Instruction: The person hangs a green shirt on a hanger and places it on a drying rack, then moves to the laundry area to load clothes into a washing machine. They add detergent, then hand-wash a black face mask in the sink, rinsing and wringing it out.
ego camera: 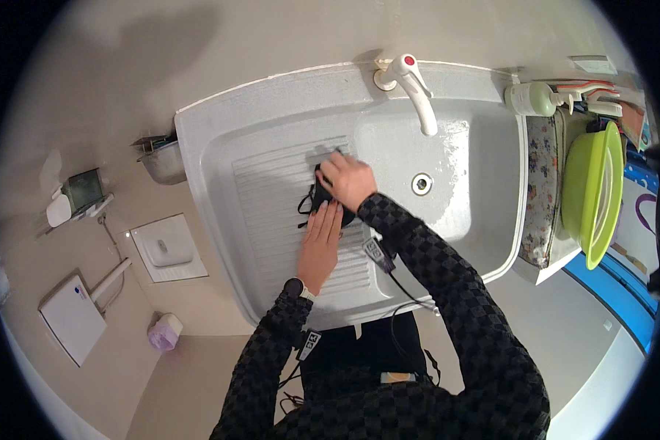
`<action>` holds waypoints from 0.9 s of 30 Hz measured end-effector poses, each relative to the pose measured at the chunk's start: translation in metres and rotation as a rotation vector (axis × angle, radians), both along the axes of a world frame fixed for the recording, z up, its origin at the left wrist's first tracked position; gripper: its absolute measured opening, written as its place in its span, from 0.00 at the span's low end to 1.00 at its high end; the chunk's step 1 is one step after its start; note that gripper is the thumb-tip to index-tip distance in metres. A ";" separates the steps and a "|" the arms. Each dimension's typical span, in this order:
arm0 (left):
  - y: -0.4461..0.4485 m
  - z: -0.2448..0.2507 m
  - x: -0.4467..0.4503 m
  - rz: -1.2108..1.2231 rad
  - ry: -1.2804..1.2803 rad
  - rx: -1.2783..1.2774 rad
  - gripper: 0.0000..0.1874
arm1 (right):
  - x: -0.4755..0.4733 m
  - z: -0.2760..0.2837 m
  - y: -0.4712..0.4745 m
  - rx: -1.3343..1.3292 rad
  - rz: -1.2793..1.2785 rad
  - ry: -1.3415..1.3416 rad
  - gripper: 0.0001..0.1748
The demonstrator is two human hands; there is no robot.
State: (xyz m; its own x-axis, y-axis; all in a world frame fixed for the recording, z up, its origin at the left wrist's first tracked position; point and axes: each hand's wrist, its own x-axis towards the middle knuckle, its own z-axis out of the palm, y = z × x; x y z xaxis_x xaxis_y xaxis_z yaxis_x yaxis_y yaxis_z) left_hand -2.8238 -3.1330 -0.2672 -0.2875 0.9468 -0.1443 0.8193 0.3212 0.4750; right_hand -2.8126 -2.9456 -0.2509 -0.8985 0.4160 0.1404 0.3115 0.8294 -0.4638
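A small black cloth item with thin straps (321, 193) lies on the ribbed washboard part (275, 220) of a grey laundry sink. My left hand (323, 236) rests flat on its lower end with the fingers stretched out. Above it, my right hand (347, 179) is closed on the upper part of the cloth, its fingers curled. The hands nearly touch. To the right of them is the basin with a metal drain (422, 184), below a white faucet (418, 93) with a red mark on top.
On the right stand a pale green pump bottle (533, 99), brushes (602, 102), a flower-patterned box (540, 187) and a lime green plastic basin (591, 192). A metal container (166, 163) sits left of the sink, near a squat toilet (168, 247). Cables hang from both sleeves.
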 end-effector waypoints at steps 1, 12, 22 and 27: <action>0.002 -0.002 -0.002 -0.014 0.029 0.001 0.29 | 0.003 0.000 -0.003 -0.129 0.059 -0.014 0.09; 0.008 0.009 -0.009 0.239 -0.535 -0.432 0.28 | 0.014 -0.023 -0.001 -0.224 0.332 -0.024 0.10; 0.010 0.002 -0.008 -0.012 -0.032 0.035 0.29 | 0.014 -0.019 0.008 -0.116 0.181 0.058 0.09; 0.008 -0.002 -0.007 0.076 -0.094 0.014 0.28 | 0.024 -0.023 0.003 -0.242 0.343 0.022 0.10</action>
